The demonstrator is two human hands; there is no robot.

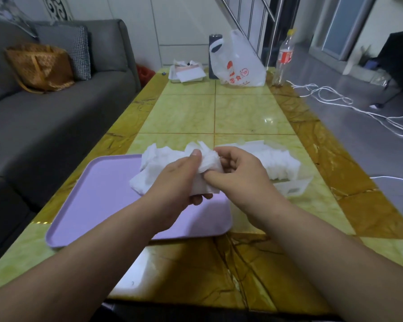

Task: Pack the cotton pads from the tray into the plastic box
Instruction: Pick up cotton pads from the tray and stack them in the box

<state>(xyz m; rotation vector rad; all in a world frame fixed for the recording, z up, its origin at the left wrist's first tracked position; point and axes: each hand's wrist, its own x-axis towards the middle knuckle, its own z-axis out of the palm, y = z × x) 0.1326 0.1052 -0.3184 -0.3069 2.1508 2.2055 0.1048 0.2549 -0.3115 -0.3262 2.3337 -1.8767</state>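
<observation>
A lilac tray (98, 194) lies on the table in front of me, with a loose heap of white cotton pads (154, 161) at its far right corner. My left hand (175, 182) grips a small stack of cotton pads (207, 168) from below, thumb on top. My right hand (240, 173) pinches the same stack from the right side. To the right of the tray stands the clear plastic box (298, 180), filled with a row of white pads (275, 159). Its near wall is hard to make out.
The table is a glossy yellow-green tiled top (242, 112). At its far end stand a white plastic bag (237, 63), a clear bottle (284, 59) and a small tray of papers (186, 74). A grey sofa (56, 101) runs along the left; white cords (335, 98) lie on the floor right.
</observation>
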